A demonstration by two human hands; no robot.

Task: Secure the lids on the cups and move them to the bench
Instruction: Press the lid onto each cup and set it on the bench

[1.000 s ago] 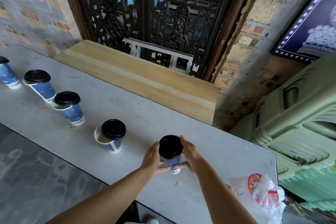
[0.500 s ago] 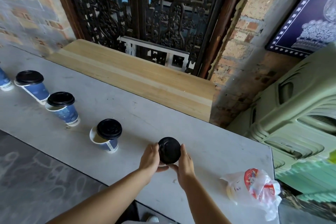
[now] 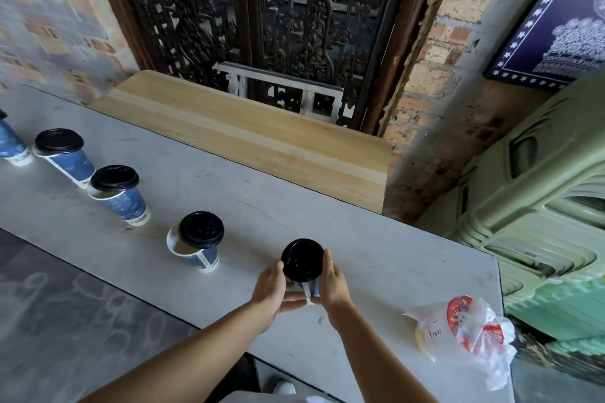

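1. Both hands wrap one blue paper cup (image 3: 309, 289) near the front edge of the grey table (image 3: 376, 258); our left hand (image 3: 271, 291) cups its left side and our right hand (image 3: 332, 281) its right side, fingers curled around the wall.
2. Its black lid (image 3: 302, 259) sits on top, between the two hands, and looks level, though we cannot tell whether it is fully snapped down.
3. Just left of it stands a second cup (image 3: 201, 255) whose lid (image 3: 201, 229) lies off-centre, showing the pale drink inside.
4. Farther left, a third cup (image 3: 126, 203) wears a tilted lid (image 3: 114, 177), leaving a gap at the rim.
5. A fourth cup (image 3: 70, 164) beyond it has its lid (image 3: 59, 140) on, and a fifth cup (image 3: 11, 147) is cut off by the picture's left edge.
6. The wooden bench (image 3: 248, 137) runs behind the table with no cup on it.
7. A plastic bag (image 3: 471, 334) holding a red-topped container lies on the table to our right, well apart from the cups.
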